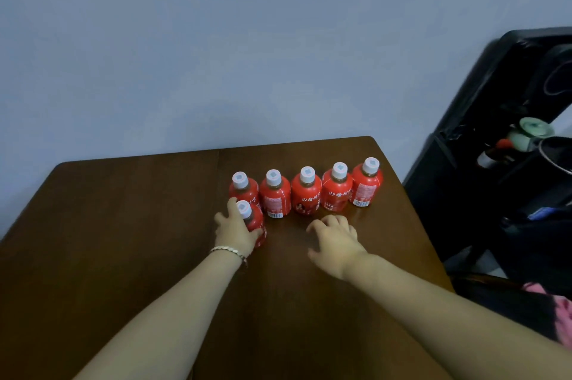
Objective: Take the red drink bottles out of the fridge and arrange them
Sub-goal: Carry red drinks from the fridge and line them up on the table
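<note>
**Six red bottles on the table, one in hand**

A row of red bottles (pixel 306 194) – five of them, white-capped and upright – stands side by side toward the far right part of a dark brown wooden table (pixel 123 224). Their labels face different ways. The rightmost stands near the table's right edge.

The left hand (pixel 236 231) grips a sixth bottle (pixel 255 224) from the left, thumb and fingers curled round its body. This bottle is upright or close to it, just in front of the row's leftmost bottle and overlapping it in the view. Whether its base rests on the wood cannot be told. A pale bracelet (pixel 229 251) circles the left wrist.

The right hand (pixel 335 242) holds nothing – its fingers are loosely curled and spread, palm down, low over the table just in front of the row's right half. Whether the fingertips touch the surface is unclear.

Behind the table is a plain grey-blue wall (pixel 247 39). To the right stands a black unit (pixel 464 178), its contents blurred. A bit of pink fabric (pixel 563 317) shows at the lower right edge.
</note>
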`<state>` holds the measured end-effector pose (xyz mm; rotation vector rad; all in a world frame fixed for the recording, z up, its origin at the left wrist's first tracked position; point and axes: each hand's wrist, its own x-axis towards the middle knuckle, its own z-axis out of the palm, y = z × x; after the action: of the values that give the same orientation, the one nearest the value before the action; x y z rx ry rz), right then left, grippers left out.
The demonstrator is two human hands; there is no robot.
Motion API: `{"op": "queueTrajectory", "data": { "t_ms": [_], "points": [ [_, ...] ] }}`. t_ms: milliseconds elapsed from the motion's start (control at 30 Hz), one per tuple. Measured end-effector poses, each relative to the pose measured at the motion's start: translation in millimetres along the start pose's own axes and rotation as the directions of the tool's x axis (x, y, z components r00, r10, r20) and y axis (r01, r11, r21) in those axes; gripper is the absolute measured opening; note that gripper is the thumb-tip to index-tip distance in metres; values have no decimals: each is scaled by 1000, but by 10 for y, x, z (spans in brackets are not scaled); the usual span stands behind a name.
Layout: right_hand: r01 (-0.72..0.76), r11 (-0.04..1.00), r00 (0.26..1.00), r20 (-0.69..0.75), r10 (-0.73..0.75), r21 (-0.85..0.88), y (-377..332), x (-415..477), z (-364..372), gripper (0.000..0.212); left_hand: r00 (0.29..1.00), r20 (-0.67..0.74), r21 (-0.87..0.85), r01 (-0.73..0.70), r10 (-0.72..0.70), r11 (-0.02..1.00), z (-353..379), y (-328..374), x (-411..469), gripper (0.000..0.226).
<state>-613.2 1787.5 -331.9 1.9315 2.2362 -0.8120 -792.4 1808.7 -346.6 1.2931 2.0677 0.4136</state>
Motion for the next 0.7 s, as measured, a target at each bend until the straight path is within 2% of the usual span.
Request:
{"op": "queueTrajectory", "data": {
  "t_ms": [67,133,167,233,300,333,400,533,633,700],
  "points": [
    [6,1000,1000,28,-5,-6,21,-79,-73,42,996,-90,157,-1,15,988,-43,71,-137,82],
    [-2,1000,998,60,1,8,46,-177,-199,37,974,-162,335,-95,157,937,-130,237,-293,67],
    [-17,1000,996,88,15,15,54,-208,-260,34,968,-124,405,-153,220,901,-176,331,-350,54],
    [-48,999,990,131,49,-11,77,-305,-404,30,957,98,456,-286,272,843,-275,559,-506,30],
    [-81,995,988,126,88,-60,109,-453,-537,30,897,364,489,-414,252,768,-332,764,-701,25],
    [-105,992,987,115,113,-72,125,-538,-588,30,860,450,505,-465,238,727,-341,857,-794,28],
    [-162,985,983,80,167,-64,173,-727,-674,28,814,517,508,-540,265,671,-323,1025,-976,28],
    [-289,957,956,-42,289,12,307,-1301,-746,26,723,532,438,-680,440,588,-201,1273,-1384,25],
    [-391,918,912,-102,397,71,421,-1847,-734,28,598,588,387,-799,544,460,-58,1377,-1773,25],
    [-463,874,867,-132,481,147,488,-2339,-664,25,480,646,354,-877,594,324,72,1418,-2140,23]
  ]
}}
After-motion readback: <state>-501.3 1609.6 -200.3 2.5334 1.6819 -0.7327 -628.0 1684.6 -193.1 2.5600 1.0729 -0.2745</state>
